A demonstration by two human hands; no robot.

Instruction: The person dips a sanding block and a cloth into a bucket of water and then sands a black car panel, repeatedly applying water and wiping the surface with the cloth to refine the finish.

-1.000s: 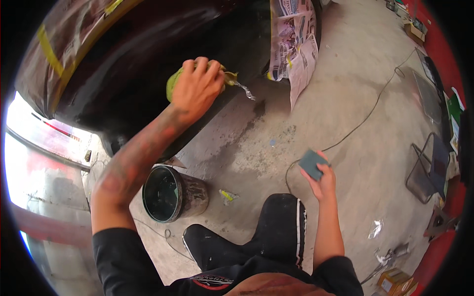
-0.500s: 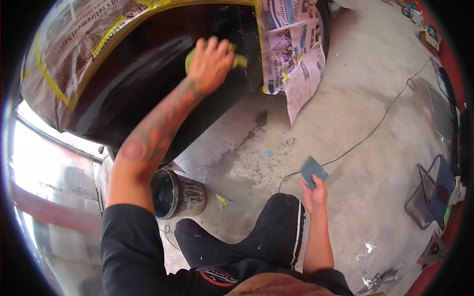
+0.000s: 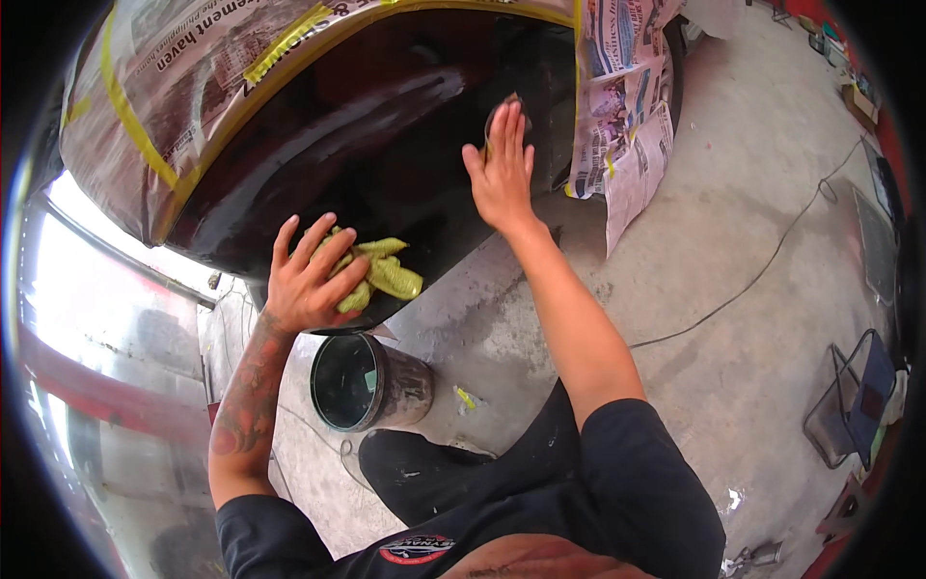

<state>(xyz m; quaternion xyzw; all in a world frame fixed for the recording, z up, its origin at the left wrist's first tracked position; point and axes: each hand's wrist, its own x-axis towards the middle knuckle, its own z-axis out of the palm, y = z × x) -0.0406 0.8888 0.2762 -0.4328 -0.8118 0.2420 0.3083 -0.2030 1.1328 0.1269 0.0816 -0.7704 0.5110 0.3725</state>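
Observation:
My left hand is curled round a crumpled yellow-green cloth at the lower edge of a glossy black car body panel. Farther right on the same panel, my right hand lies with its fingers stretched out and pressed down. Under those fingers sits a thin dark sheet, seemingly sandpaper; only a bit of its edge shows past the fingertips. Newspaper masking with yellow tape borders the panel above, and more masking paper hangs at its right.
Below the panel stands a dark bucket holding liquid, close to my knee. A yellow scrap lies beside it on the concrete floor. A thin cable crosses the floor to the right. A folding chair stands at the far right.
My left hand has moved with the cloth down and left, to the panel's lower edge. My right hand has gone from above the floor up onto the panel, turning the sheet under its fingers.

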